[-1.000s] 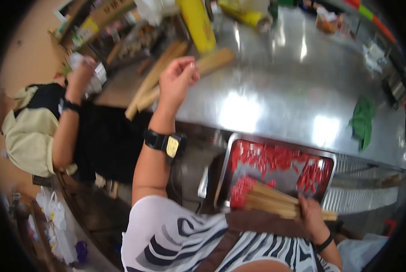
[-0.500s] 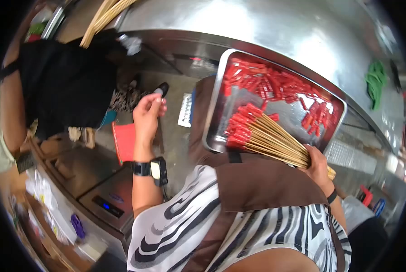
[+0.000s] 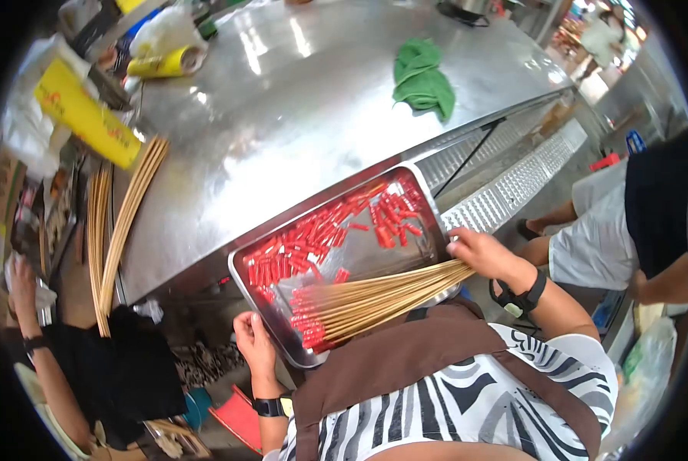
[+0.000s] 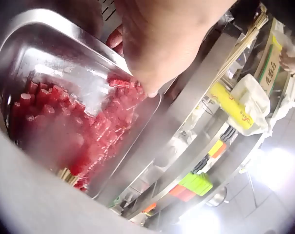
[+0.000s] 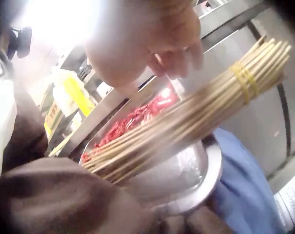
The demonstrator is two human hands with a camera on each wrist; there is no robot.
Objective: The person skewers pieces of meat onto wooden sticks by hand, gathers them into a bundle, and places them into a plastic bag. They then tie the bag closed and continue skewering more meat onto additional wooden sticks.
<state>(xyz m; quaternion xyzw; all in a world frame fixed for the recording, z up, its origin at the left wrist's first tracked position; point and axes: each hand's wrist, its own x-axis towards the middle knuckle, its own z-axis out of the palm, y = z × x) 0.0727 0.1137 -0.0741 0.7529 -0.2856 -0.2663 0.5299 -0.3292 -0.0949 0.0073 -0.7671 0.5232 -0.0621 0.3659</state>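
Note:
A steel tray (image 3: pixel 367 257) lies close against the lap, its far side along the table edge. At its left rim is my left hand (image 3: pixel 258 349); in the left wrist view a fingertip overlaps the corner while other fingers curl beyond the rim. My right hand (image 3: pixel 486 253) has curled fingers at the right rim. Across the tray's near side lies a bundle of bamboo skewers (image 3: pixel 390 296), red pieces on their left ends. The right wrist view shows yellow bands (image 5: pixel 244 80) round the bare ends, below my fingers. Short glossy red pieces (image 3: pixel 309 238) cover the far side.
Behind the tray is a steel table (image 3: pixel 206 184) with a green cloth (image 3: pixel 423 81). More bamboo skewers (image 3: pixel 134 211) and yellow rolls (image 3: pixel 90 119) lie left. Another person's arm (image 3: pixel 48 369) is at left; a person in white shorts (image 3: pixel 590 250) is at right.
My left hand has come from out over the table and floor to the tray's left rim. My right hand has shifted from the skewers' bare ends to the right rim. The view has turned.

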